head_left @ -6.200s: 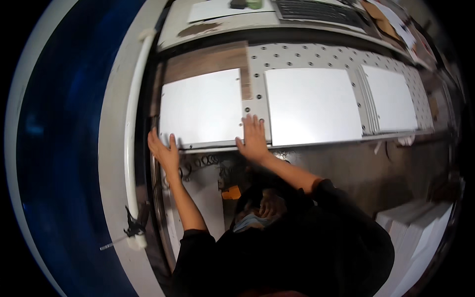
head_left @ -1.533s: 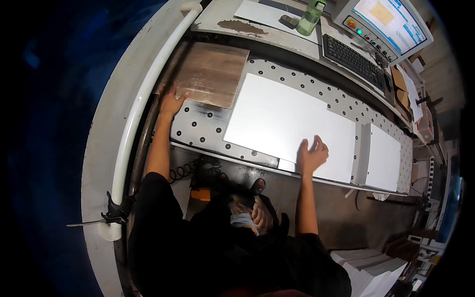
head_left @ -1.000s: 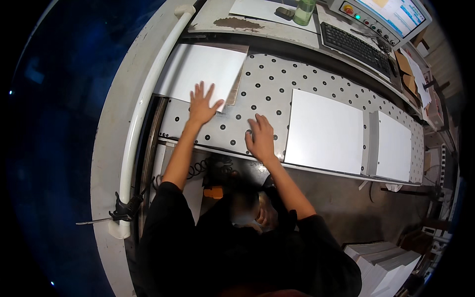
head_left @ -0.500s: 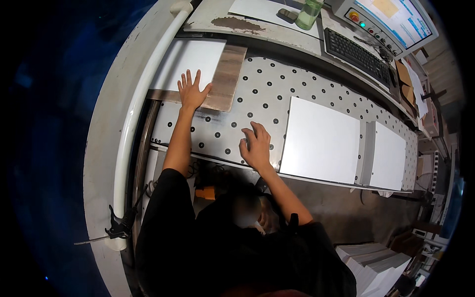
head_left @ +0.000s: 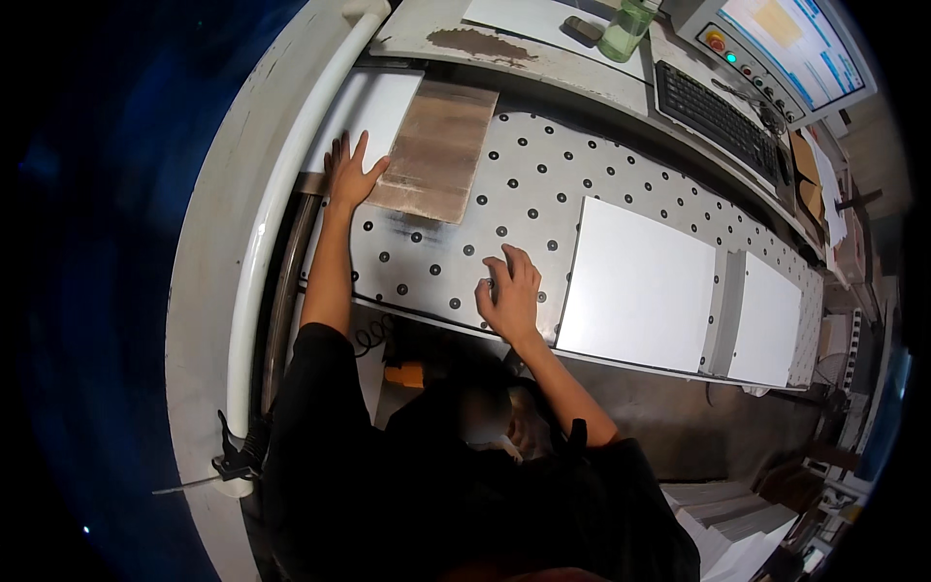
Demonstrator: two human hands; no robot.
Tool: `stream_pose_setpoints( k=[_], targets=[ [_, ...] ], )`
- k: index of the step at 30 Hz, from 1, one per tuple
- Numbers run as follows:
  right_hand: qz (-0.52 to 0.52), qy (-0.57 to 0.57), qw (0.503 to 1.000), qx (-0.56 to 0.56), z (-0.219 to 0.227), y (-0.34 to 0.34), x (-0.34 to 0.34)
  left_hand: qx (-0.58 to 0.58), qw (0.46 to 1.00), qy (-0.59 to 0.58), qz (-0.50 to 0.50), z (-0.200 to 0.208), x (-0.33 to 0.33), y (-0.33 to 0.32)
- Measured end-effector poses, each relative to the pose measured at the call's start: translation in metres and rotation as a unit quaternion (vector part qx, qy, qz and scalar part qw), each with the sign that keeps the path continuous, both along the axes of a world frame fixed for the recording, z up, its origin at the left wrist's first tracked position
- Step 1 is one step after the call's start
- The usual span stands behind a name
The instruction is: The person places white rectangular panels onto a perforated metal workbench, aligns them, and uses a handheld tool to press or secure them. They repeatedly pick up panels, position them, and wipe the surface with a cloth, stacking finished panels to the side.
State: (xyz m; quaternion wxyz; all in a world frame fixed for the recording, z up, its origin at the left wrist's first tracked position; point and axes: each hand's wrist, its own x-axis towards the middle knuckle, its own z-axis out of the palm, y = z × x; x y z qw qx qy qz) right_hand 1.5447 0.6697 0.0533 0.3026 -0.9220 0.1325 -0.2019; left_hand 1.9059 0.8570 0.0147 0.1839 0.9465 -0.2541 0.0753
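Note:
With its fingers spread, my left hand (head_left: 355,177) lies flat on a white sheet or stack of sheets (head_left: 383,105) at the far left of the machine table. Its left side runs under or up against the long white bar. Beside it on the right is a worn brown board (head_left: 438,150), bare on top. My right hand (head_left: 511,293) is over the front part of the grey table (head_left: 427,264) dotted with black studs. Its fingers are bent, the thumb stands apart, and it holds nothing. Whether it touches the surface, I cannot tell.
A large white stack (head_left: 640,281) and a smaller one (head_left: 766,325) lie on the table's right. Behind are a keyboard (head_left: 713,112), a green bottle (head_left: 626,34) and a control screen (head_left: 795,48). The white bar (head_left: 254,262) bounds the left. Paper stacks (head_left: 737,533) stand lower right.
My left hand and the white sheet under it have shifted left toward the bar, baring more of the brown board. My right hand has kept nearly the same pose; the view has shifted slightly.

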Motion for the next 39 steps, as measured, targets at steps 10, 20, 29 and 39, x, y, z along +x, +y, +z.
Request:
stream_pose_setpoints(
  k=[10, 20, 29, 39],
  targets=[
    [0.009, -0.027, 1.0, -0.01, -0.006, -0.003, 0.004, -0.112, 0.952, -0.032, 0.285, -0.035, -0.02, 0.01],
    [0.085, 0.032, 0.99, -0.107, -0.014, -0.048, 0.115, -0.077, 0.945, 0.035, 0.316, -0.016, -0.039, 0.014],
    [0.162, 0.003, 0.97, -0.18, -0.023, -0.069, 0.129, -0.068, 0.951, 0.03, 0.299, -0.012, -0.051, 0.01],
    [0.179, -0.029, 0.983, -0.011, -0.025, -0.015, 0.179, -0.053, 0.961, -0.042, 0.267, -0.024, -0.041, 0.024]
  ],
)
